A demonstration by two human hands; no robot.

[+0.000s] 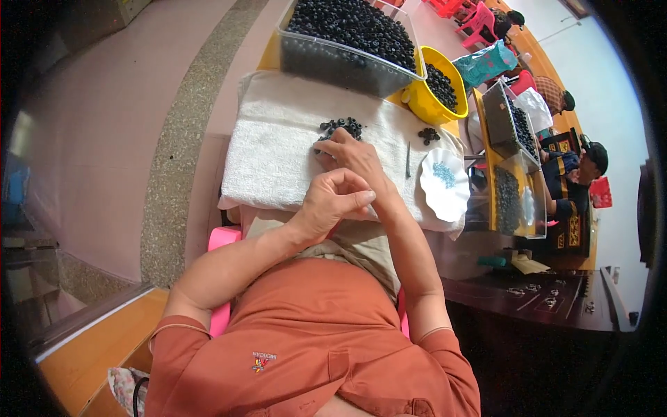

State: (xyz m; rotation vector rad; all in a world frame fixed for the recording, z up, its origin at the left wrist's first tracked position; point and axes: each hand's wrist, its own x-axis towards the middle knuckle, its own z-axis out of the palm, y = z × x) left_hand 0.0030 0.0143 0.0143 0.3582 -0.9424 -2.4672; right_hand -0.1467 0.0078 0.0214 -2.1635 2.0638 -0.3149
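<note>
My right hand reaches over a small pile of black ring-shaped parts on a white towel. Its bent fingers close on one small black part at the pile's near edge. Closer to my body, my left hand is closed, thumb and fingertips brought together beside my right wrist. Whatever sits between them is hidden. To the right lie tweezers and a smaller cluster of black parts. A white scalloped dish holds tiny light-blue pieces.
Beyond the towel stand a clear bin heaped with black parts and a yellow basin with more. Further bins of parts line the right side. Several people work along there, one person in dark clothing. Pink chairs stand far off.
</note>
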